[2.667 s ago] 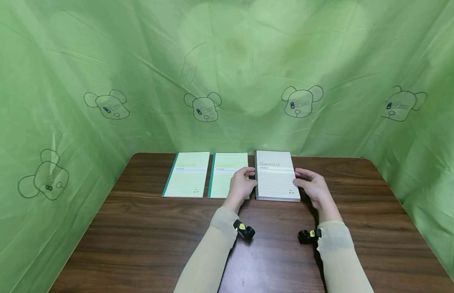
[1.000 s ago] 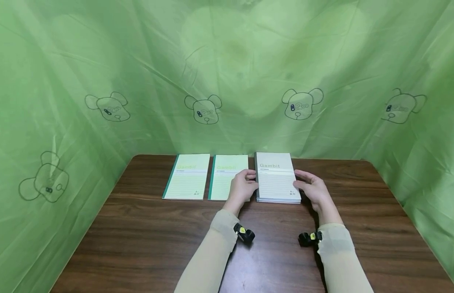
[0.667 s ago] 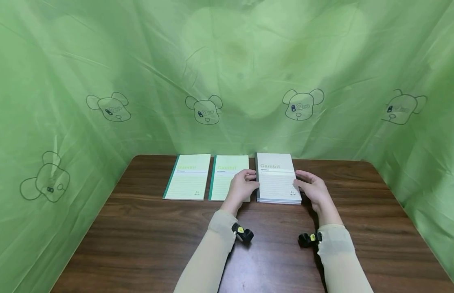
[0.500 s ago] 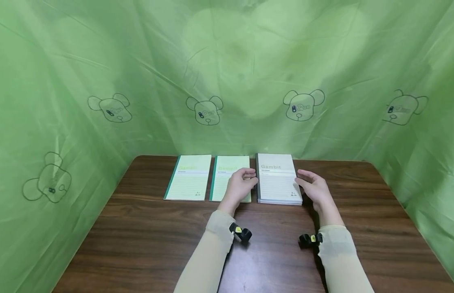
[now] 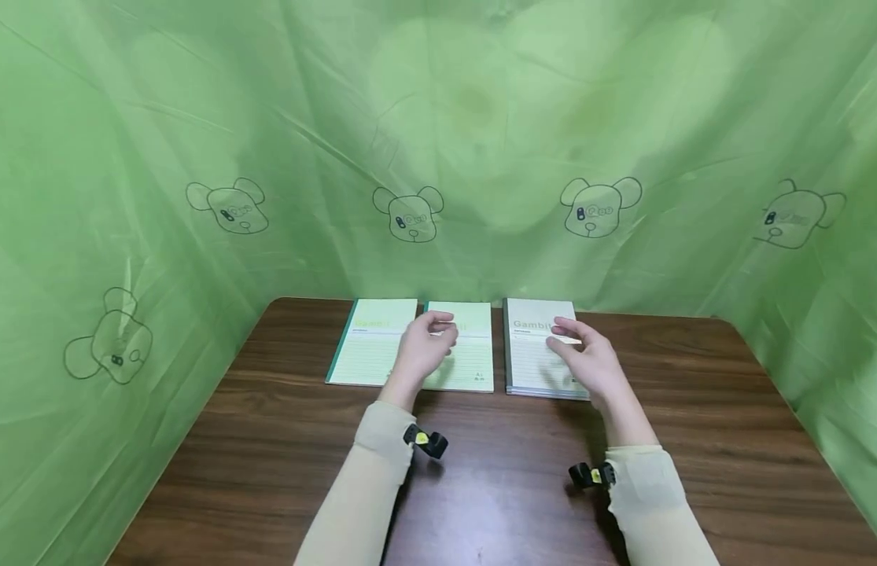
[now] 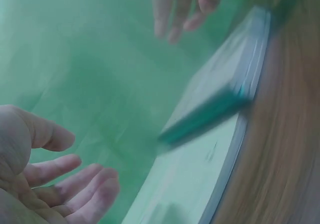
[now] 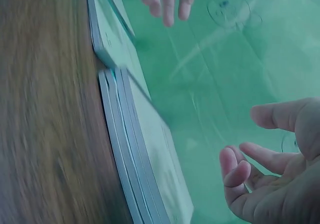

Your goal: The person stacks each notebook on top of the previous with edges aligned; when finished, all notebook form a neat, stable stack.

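Note:
My left hand (image 5: pixel 420 351) hovers above the gap between two green-spined notebooks, the left notebook (image 5: pixel 363 358) and the middle notebook (image 5: pixel 473 354). Its fingers are loosely bent and hold nothing, as the left wrist view also shows. A stack of grey-spined notebooks (image 5: pixel 530 362) lies to the right, several deep by its edges (image 7: pixel 131 149). Over the right side of this stack hangs my right hand (image 5: pixel 588 358), with thumb and fingers apart and nothing between them. Part of the top cover is hidden behind that hand.
The dark wooden table (image 5: pixel 495 472) carries all the notebooks in a row near its far edge. A green cloth (image 5: pixel 480 157) with mouse-head drawings hangs behind and on both sides. Each wrist wears a small black camera (image 5: pixel 427 442).
Both hands have left the sides of the grey-spined stack and risen. The left hand has moved left over the green-spined notebooks; the right has shifted inward above the stack. The head view has shifted slightly.

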### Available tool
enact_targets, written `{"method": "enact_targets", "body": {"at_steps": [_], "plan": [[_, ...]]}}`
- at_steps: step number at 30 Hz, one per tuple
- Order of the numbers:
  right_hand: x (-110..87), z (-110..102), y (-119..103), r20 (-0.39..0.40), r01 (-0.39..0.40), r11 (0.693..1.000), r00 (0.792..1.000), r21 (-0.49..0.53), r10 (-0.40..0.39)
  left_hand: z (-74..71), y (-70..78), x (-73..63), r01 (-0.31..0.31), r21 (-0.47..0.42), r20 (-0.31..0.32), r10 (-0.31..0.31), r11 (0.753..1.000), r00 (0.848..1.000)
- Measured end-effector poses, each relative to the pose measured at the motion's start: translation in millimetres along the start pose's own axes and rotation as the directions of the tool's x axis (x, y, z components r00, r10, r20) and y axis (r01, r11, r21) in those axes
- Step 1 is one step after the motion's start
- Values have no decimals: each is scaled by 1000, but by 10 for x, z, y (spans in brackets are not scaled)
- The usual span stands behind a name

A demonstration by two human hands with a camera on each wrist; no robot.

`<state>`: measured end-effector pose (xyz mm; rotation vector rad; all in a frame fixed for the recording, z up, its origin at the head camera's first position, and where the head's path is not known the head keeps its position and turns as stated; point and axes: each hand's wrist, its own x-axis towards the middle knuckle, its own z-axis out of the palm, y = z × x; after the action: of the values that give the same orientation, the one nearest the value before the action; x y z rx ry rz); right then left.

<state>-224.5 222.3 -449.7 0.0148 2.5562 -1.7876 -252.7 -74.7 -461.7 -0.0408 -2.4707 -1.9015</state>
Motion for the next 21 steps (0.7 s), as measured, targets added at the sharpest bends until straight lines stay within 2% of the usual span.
{"method": "enact_targets", "body": {"at_steps": [5, 9, 15, 21], "plan": [[8, 206, -64, 38, 44, 999, 998, 3, -44, -303, -66, 22, 5, 142, -52, 3, 990, 999], [49, 374, -82, 78, 40, 999, 996, 27, -42, -462, -160, 46, 25, 194, -63, -13, 981, 998], [126, 654, -64, 100, 13, 1000, 995, 27, -16, -578, -332, 61, 68, 157, -113, -50, 985, 992], [186, 844, 39, 90, -13, 1000, 996, 9, 12, -570, -331, 35, 103, 120, -104, -90, 987, 990]]}}
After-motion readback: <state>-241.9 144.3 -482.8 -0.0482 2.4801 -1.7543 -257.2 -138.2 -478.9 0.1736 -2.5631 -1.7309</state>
